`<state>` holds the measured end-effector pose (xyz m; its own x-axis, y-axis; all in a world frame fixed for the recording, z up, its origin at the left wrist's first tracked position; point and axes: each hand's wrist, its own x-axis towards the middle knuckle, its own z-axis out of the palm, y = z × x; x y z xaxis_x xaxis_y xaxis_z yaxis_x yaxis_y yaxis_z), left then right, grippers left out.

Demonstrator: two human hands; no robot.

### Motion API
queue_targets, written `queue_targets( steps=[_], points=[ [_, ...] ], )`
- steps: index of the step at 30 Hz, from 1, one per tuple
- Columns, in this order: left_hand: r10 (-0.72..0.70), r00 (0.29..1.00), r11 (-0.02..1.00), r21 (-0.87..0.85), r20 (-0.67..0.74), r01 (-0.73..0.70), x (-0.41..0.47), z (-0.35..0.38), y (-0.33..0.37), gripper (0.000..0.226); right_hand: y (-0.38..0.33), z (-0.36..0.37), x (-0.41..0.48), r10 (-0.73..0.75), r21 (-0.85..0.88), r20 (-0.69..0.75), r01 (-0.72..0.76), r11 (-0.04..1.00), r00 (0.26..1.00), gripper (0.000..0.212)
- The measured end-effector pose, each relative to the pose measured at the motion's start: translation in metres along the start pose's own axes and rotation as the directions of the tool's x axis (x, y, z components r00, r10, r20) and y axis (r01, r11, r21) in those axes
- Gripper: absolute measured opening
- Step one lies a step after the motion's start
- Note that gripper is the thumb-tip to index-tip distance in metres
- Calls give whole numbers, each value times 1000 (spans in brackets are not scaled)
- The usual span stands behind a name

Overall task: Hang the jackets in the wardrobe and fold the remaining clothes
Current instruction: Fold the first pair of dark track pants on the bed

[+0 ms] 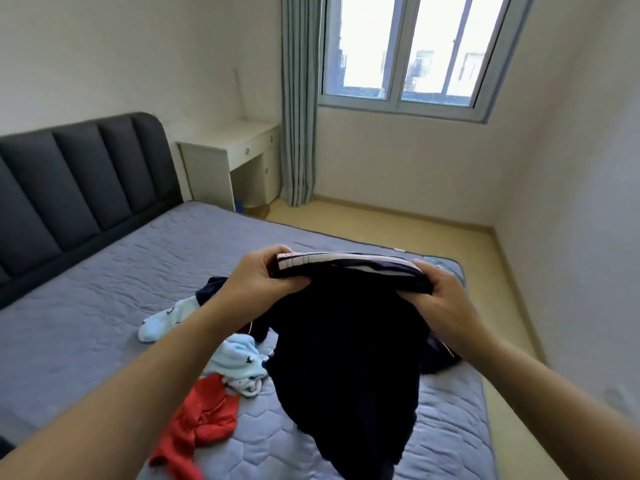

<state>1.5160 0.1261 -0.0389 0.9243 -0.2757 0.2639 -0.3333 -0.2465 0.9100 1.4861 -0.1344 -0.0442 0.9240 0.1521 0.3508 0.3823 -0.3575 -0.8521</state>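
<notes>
Navy garment hangs above the bed, its striped edge gripped by left hand and right hand, fingers curled tight.

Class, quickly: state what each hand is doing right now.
Left hand: grips the striped edge of the dark garment.
Right hand: grips the same garment's other end.

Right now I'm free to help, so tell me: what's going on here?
A person holds a dark garment up over the bed, the left hand and right hand each gripping an end of its striped band. A light blue garment and a red garment lie crumpled on the bed, not yet folded.
</notes>
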Motion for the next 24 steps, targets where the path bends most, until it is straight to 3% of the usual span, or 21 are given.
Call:
queue_targets(
  steps=[3,5,7,9,12,14,16,18,20,22,24],
  points=[
    [156,986,987,-31,50,-155,5,18,47,16,-25,-16,-17,20,-83,128,-10,997,992,26],
    [225,964,972,39,144,-233,11,29,70,9,-44,-15,-20,28,-80,166,-14,997,986,17],
    [224,950,968,63,219,-243,13,37,80,9,-60,-16,-17,-12,-37,69,15,999,998,5],
    [181,946,981,15,269,-192,10,41,75,21,-71,-22,-12,-30,-37,-96,27,999,995,19],
    [80,894,996,-13,441,-83,4,45,49,48,-86,-29,-8,-5,41,-260,16,999,966,14],
    [57,848,994,52,527,-99,2,44,31,56,-95,-38,-6,33,126,-363,14,992,931,15],
    [69,847,985,98,527,-141,4,38,25,52,-102,-49,-6,73,115,-414,-27,993,907,15],
    [114,879,970,140,462,-199,11,31,33,40,-105,-56,-9,113,38,-370,-106,994,922,10],
    [189,884,941,178,428,-288,21,27,51,22,-106,-54,-12,119,-69,-239,-139,988,964,31],
    [234,880,898,256,414,-359,31,25,67,16,-105,-48,-13,48,-217,-106,-71,974,993,52],
    [260,879,827,378,399,-416,39,16,75,26,-107,-48,-14,-22,-272,-62,4,962,998,53]
  ],
)
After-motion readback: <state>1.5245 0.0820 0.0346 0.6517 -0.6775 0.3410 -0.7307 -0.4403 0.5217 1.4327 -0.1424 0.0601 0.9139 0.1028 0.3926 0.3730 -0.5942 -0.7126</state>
